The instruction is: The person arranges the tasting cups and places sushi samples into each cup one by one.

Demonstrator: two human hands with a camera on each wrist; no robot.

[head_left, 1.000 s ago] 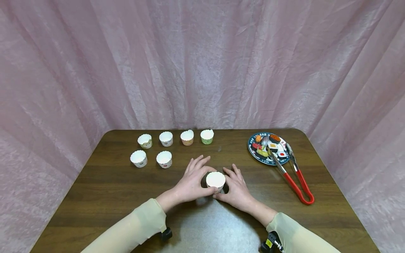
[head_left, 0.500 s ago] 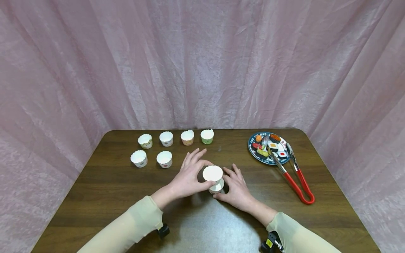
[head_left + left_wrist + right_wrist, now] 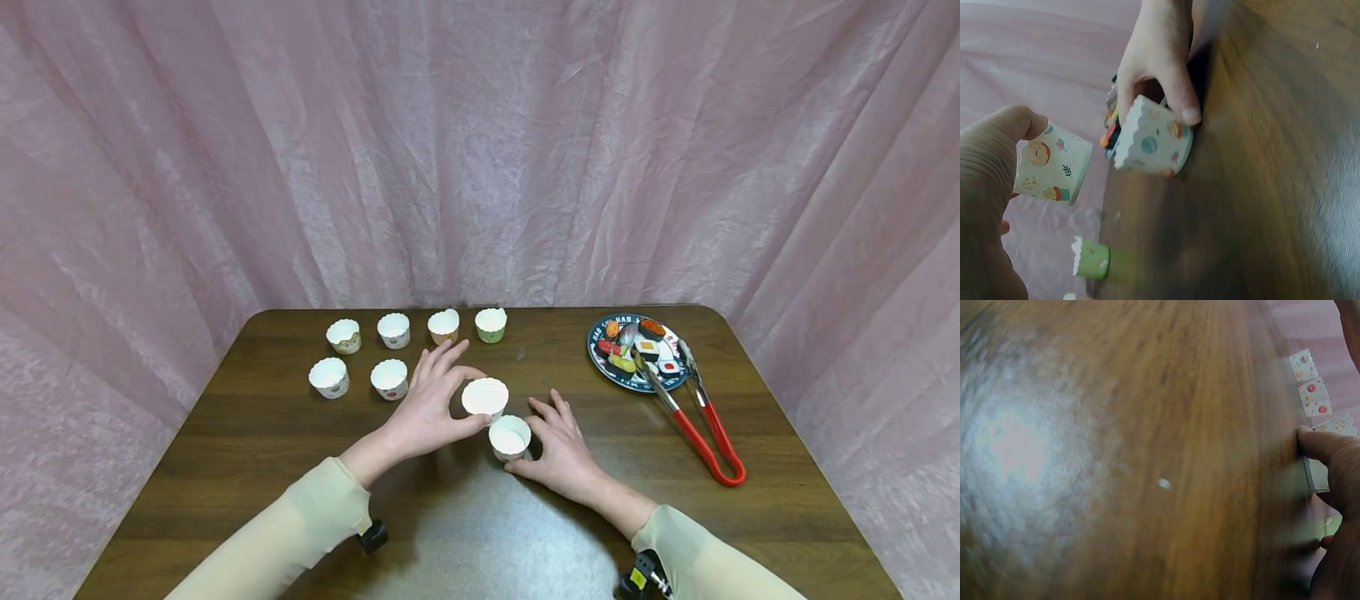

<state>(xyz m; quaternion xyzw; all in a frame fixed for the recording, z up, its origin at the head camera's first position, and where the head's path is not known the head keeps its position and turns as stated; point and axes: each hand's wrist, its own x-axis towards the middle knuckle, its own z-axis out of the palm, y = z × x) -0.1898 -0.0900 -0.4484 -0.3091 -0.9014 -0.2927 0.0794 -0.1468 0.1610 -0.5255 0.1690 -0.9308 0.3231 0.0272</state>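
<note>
My left hand [image 3: 427, 410] pinches a white paper baking cup [image 3: 485, 400] between thumb and fingers, raised above the table. Its side, printed with cookies and leaves, shows in the left wrist view, where this cup [image 3: 1054, 165] is apart from the other one. To its right and nearer me, a second paper baking cup [image 3: 510, 440] of similar print stands upright on the table. Thumb and fingers of my right hand [image 3: 561, 454] hold it from the right side. In the right wrist view that hand's thumb [image 3: 1322, 445] lies across the cup, hiding part of it.
Several upright paper cups stand in two rows at the back left, a green one [image 3: 491, 327] rightmost. At the back right, a patterned plate [image 3: 597, 367] bears toy sushi pieces. Red-handled tongs [image 3: 708, 454] rest with one tip over it. A pink curtain [image 3: 480, 150] hangs behind the table.
My left hand has lifted the upper cup out of the lower one and carried it left and away from me. My right hand has stayed in place around the lower cup.
</note>
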